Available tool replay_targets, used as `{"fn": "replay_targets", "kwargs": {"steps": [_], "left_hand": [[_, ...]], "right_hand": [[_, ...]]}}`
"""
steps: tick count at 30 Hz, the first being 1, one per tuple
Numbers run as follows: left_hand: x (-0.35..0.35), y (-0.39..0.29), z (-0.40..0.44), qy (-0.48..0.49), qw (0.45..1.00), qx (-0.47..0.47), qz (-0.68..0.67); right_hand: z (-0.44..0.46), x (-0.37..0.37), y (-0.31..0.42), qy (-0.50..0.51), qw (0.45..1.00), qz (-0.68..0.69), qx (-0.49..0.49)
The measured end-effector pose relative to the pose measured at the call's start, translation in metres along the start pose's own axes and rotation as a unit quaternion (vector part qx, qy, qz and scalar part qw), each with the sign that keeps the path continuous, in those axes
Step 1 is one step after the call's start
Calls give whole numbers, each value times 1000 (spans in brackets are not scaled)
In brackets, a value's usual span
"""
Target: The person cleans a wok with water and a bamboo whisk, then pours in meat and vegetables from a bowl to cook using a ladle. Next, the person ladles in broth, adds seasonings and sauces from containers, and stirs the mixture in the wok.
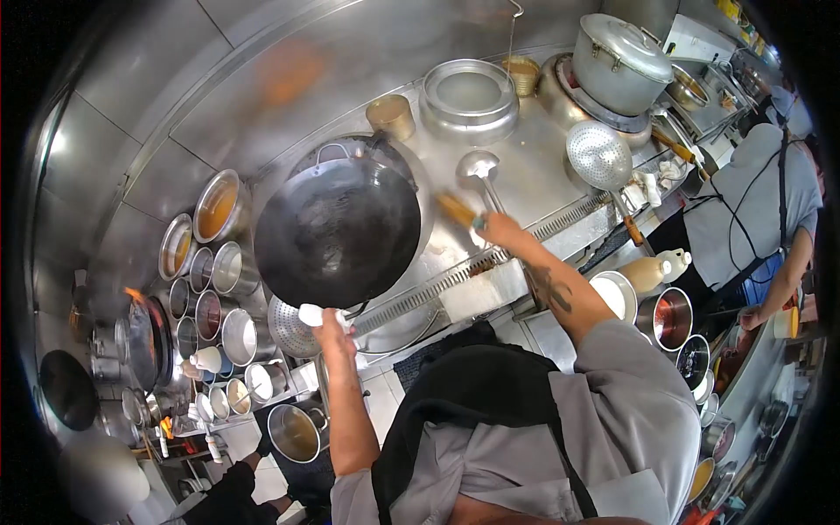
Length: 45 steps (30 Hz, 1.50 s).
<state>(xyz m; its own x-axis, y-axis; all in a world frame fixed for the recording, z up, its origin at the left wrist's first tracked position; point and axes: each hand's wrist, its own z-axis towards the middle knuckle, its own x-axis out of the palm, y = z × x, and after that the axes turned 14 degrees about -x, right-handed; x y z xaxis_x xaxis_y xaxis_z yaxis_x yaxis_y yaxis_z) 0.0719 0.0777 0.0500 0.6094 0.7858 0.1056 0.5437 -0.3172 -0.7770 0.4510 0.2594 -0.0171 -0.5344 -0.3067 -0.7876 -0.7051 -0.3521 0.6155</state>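
A black wok (339, 232) is tilted on the range, its dark inside facing me. My left hand (334, 339) is closed on its near edge, with a folded white cloth (315, 314) between hand and metal. My right hand (500, 229) grips a yellowish bamboo brush (455, 210), slightly blurred, to the right of the wok and apart from it. Just beyond that hand lies a metal ladle (477, 164), its handle partly behind the hand. A perforated strainer (290, 327) sits below the wok, beside my left hand.
Metal pots of sauces and seasonings (249, 337) crowd the left side. A lidded pot (623, 66) stands on the back right burner, near a skimmer (599, 156). A grated gutter (560, 219) runs along the front edge. A co-worker (752, 192) is at the right.
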Motion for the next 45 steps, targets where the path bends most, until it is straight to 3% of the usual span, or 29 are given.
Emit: {"fn": "replay_targets", "kwargs": {"steps": [2, 4, 5, 6, 8, 10, 12, 18, 19, 20, 22, 24, 26, 28, 29, 31, 33, 35, 36, 37, 38, 39, 42, 45], "left_hand": [[5, 13, 18, 37, 997, -73, 1], [14, 23, 29, 75, 989, -115, -48], [15, 34, 46, 103, 987, -106, -63], [21, 44, 66, 71, 985, -129, -87], [47, 20, 32, 52, 984, -135, -102], [45, 29, 64, 113, 979, -128, -110], [51, 27, 70, 119, 980, -123, -106], [60, 34, 82, 117, 980, -128, -98], [59, 34, 81, 114, 981, -125, -97], [58, 35, 81, 116, 981, -125, -97], [58, 34, 78, 120, 980, -122, -101], [54, 34, 84, 144, 974, -153, -82], [44, 34, 81, 155, 969, -176, -79], [45, 17, 41, 89, 982, -162, -37], [42, 12, 17, 86, 986, -143, -21], [-8, 50, 58, 154, 979, -130, 30], [-32, 55, 19, 67, 993, -67, 70], [-69, 71, -18, -47, 991, -38, 120], [-96, 85, -10, -25, 990, -36, 135], [-107, 85, -23, -35, 988, -54, 137], [-115, 84, -35, -46, 987, -73, 138], [-122, 89, -38, -52, 987, -77, 128], [-137, 98, -44, -59, 990, -81, 96], [-130, 87, -42, -46, 990, -98, 92]], "right_hand": [[-28, 19, 28, 58, 998, -18, 35], [-53, 32, 45, 41, 997, 11, 65], [-58, 39, 39, 29, 997, 10, 74], [-64, 45, 22, 16, 997, 10, 81], [-89, 60, -32, -63, 994, -85, 15], [-113, 50, -40, -44, 977, -171, 117], [-134, 55, -49, -19, 977, -102, 185], [-133, 27, -50, -195, 971, -52, 130], [-130, 16, -50, -253, 963, -22, 89], [-128, 12, -58, -258, 960, 38, 106], [-122, -4, -56, -297, 948, 89, 74], [-97, -37, -53, -253, 961, 49, 102], [-55, -66, -71, -279, 954, 83, 70], [-12, -121, -23, -256, 952, 79, 151], [15, -127, -41, -271, 953, 13, 137], [61, -131, -68, -277, 949, -74, 134], [98, -136, -76, -261, 945, -118, 158], [129, -153, -59, -143, 962, 72, 223], [142, -160, -52, -83, 949, 166, 254], [154, -163, -67, -77, 897, 369, 231], [160, -171, -84, -66, 805, 555, 199], [165, -172, -96, -51, 676, 717, 162], [130, -182, -50, -98, 683, 716, 107], [104, -191, -37, -41, 674, 725, 139]]}}
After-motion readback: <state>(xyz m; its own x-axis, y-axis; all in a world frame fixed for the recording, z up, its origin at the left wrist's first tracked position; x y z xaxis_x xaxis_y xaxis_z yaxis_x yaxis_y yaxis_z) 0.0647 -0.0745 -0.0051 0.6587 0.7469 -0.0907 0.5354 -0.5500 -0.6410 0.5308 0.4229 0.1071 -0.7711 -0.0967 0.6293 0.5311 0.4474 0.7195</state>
